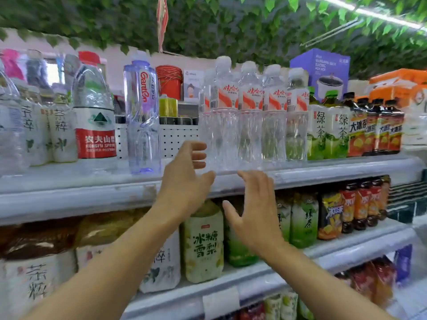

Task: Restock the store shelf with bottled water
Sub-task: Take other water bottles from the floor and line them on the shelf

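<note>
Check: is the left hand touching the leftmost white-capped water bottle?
Cannot tell. In the head view the left hand has its fingertips overlapping the leftmost white-capped water bottle near its base, fingers spread; no contact or gap shows plainly.

This is a shop, a small grocery or convenience store. Tiered white shelves [323, 167] hold rows of bottled water [250, 112], green tea bottles [321, 130] and iced tea [357, 135], labels facing out; a price tag holder [220, 301] sits at 6 o'clock, boxed appliances [323, 72] at 1 o'clock.
</note>
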Motion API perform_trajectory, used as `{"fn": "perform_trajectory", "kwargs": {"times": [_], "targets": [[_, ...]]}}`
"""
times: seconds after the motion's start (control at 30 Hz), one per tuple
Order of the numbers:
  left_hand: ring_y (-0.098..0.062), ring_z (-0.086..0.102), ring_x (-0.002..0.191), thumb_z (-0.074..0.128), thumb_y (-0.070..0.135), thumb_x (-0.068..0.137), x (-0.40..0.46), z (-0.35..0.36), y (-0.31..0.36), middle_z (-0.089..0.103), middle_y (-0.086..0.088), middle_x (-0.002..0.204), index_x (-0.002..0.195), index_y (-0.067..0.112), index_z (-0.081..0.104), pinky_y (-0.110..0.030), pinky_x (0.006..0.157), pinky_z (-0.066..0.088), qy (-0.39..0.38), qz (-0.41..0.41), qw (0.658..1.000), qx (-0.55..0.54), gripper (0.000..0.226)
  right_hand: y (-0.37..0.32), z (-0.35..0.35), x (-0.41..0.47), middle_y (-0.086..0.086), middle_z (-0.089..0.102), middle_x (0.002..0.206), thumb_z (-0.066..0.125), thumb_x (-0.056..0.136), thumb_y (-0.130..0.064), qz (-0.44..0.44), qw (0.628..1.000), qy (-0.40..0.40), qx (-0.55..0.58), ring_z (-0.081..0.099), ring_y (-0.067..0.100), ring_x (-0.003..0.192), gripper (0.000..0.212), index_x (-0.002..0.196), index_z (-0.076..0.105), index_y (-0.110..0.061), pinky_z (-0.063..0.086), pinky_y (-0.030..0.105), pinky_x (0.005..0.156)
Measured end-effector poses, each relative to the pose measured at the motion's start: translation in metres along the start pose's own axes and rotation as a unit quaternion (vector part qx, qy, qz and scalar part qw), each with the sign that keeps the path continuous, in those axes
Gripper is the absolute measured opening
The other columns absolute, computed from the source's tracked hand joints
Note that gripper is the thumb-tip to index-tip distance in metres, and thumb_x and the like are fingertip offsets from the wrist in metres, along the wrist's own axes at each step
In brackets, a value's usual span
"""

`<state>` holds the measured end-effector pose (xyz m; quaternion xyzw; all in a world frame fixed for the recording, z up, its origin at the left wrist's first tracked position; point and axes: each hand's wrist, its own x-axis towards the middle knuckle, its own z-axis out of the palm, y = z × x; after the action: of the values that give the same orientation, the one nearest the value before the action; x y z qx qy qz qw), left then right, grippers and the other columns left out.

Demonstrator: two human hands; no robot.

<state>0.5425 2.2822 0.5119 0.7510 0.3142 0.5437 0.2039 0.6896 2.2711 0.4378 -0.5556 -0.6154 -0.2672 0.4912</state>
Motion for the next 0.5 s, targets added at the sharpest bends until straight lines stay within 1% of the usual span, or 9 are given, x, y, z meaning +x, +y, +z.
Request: {"fn": "perform_trajectory", "kwargs": {"times": [0.07, 0.1, 0.2, 0.33, 0.43, 0.5], "targets": [[0.001, 0.059, 0.095, 0.066, 0.008, 0.083, -0.021, 0.002, -0.004, 0.061, 0.012, 0.106, 0.114, 0.029, 0.047, -0.018, 0.082, 0.047, 0.004, 0.006, 1.000, -0.013, 0.042, -0.001, -0.001, -0.020, 0.006, 0.045, 0.116, 0.059, 0.076, -0.036, -0.004, 1.000, -0.008, -0.017, 0.040, 0.023, 0.107, 0.055, 0.123, 0.042, -0.013, 0.041, 0.040, 0.095], [0.001, 0.060, 0.093, 0.066, 0.008, 0.083, -0.031, 0.004, -0.007, 0.062, 0.013, 0.103, 0.111, 0.030, 0.047, -0.018, 0.081, 0.048, -0.003, -0.003, 1.000, -0.021, 0.041, -0.002, -0.002, -0.030, 0.007, 0.045, 0.115, 0.057, 0.077, -0.037, -0.003, 1.000, -0.013, -0.022, 0.040, 0.024, 0.106, 0.054, 0.122, 0.042, -0.013, 0.041, 0.038, 0.093], [-0.004, 0.063, 0.091, 0.068, 0.008, 0.082, -0.062, 0.013, -0.022, 0.063, 0.011, 0.098, 0.106, 0.032, 0.049, -0.028, 0.083, 0.050, -0.035, -0.047, 0.998, -0.036, 0.039, 0.001, -0.005, -0.061, 0.008, 0.044, 0.117, 0.052, 0.080, -0.041, 0.007, 0.999, -0.049, -0.017, 0.039, 0.024, 0.107, 0.055, 0.125, 0.044, -0.010, 0.036, 0.033, 0.091], [-0.011, 0.061, 0.092, 0.069, 0.008, 0.082, -0.110, 0.026, -0.048, 0.061, 0.005, 0.098, 0.102, 0.029, 0.049, -0.038, 0.087, 0.052, -0.081, -0.116, 0.990, -0.018, 0.035, 0.010, -0.005, -0.114, 0.009, 0.045, 0.122, 0.056, 0.080, -0.036, 0.040, 0.990, -0.132, -0.002, 0.040, 0.026, 0.113, 0.058, 0.128, 0.046, -0.008, 0.038, 0.035, 0.094], [-0.008, 0.059, 0.094, 0.068, 0.015, 0.084, -0.146, 0.036, -0.067, 0.059, 0.007, 0.104, 0.109, 0.027, 0.050, -0.032, 0.087, 0.051, -0.133, -0.182, 0.974, 0.029, 0.033, 0.021, -0.005, -0.155, 0.008, 0.042, 0.127, 0.057, 0.080, -0.036, 0.068, 0.976, -0.206, 0.013, 0.036, 0.024, 0.118, 0.059, 0.131, 0.044, -0.009, 0.037, 0.037, 0.099], [-0.007, 0.060, 0.095, 0.069, 0.015, 0.082, -0.170, 0.045, -0.080, 0.060, 0.008, 0.106, 0.111, 0.027, 0.051, -0.029, 0.086, 0.051, -0.152, -0.228, 0.960, 0.049, 0.036, 0.031, -0.006, -0.181, 0.009, 0.043, 0.128, 0.059, 0.077, -0.035, 0.082, 0.965, -0.247, 0.019, 0.037, 0.025, 0.117, 0.060, 0.130, 0.045, -0.009, 0.036, 0.040, 0.101]]}}
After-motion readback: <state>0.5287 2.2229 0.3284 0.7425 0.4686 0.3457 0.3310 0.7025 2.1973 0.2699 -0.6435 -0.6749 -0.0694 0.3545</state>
